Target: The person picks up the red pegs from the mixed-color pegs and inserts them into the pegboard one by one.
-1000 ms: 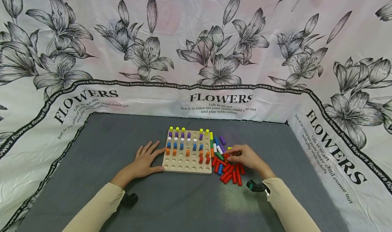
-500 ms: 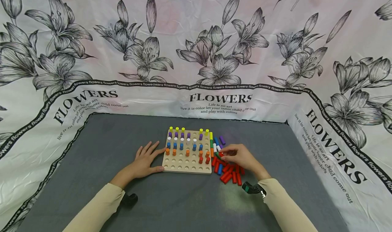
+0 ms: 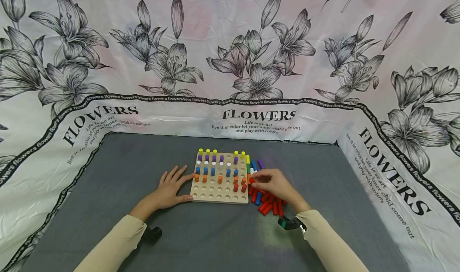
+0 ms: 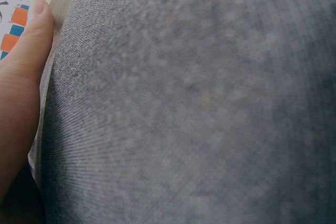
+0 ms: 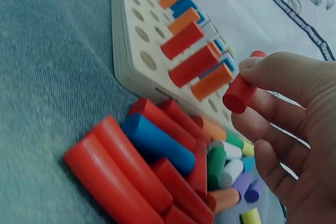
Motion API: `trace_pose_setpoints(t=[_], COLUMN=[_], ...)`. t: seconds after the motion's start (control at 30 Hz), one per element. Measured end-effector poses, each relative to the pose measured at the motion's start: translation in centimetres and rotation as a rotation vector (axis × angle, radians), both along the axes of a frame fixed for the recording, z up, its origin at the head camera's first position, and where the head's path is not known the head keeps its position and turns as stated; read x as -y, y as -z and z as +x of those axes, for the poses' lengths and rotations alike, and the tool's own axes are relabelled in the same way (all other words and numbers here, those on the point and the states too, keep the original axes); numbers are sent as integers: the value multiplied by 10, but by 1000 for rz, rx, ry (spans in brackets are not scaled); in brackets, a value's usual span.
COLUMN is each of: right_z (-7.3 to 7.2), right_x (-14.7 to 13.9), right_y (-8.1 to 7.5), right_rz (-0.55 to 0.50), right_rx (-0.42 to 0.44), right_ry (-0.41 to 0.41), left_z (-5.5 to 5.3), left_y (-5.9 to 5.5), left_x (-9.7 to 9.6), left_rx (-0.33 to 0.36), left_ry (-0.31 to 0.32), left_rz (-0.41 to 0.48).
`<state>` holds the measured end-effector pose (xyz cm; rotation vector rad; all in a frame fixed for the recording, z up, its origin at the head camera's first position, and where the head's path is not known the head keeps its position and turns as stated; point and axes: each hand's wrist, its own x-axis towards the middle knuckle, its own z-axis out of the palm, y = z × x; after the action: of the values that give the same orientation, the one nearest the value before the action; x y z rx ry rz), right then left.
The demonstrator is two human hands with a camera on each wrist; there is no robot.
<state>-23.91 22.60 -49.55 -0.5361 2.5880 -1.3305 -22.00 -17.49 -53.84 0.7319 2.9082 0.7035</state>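
A wooden pegboard (image 3: 214,200) lies on the table with rows of yellow, purple, white, blue and orange pegs, plus two red pegs (image 3: 235,188) at its right. My left hand (image 3: 171,188) lies with spread fingers at the board's left side, thumb and index fingertip touching its edge. Between thumb and fingers my right hand (image 3: 279,185) pinches a red peg (image 5: 241,92), tilted and held just off the board's right edge. In the right wrist view, red and orange pegs (image 5: 212,81) stand in their holes near it. The left wrist view shows the thumb (image 4: 32,45) against a pale edge.
A heap of loose pegs (image 3: 265,208), mostly red, lies against the board's right side. Among them are a blue peg (image 5: 160,142), a green one (image 5: 216,167), and white, purple and orange ones. Flower-printed cloth (image 3: 258,120) borders the grey tabletop (image 3: 201,240).
My right hand has moved left from over the loose pegs toward the board's right edge, carrying the red peg. My left hand has stayed in place.
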Motion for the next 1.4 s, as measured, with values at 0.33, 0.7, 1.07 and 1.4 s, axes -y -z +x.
trace_pose_setpoints(t=[0.33,0.7,1.07,1.4], right_z=[3,5,6,7], right_x=[16,30,40,50], right_y=[-3,-6,-5,-4], right_rz=[-43,-68,-118,-117], right_rx=[-30,-62,-55,-38], right_ry=[11,8,20,81], left_z=[-1,-1,0,0], left_y=[1,2,2,1], left_x=[1,1,1,1], left_rx=[-5,-8,-10,-13], left_ry=[2,6,9,12], left_rz=[-1,2,6,14])
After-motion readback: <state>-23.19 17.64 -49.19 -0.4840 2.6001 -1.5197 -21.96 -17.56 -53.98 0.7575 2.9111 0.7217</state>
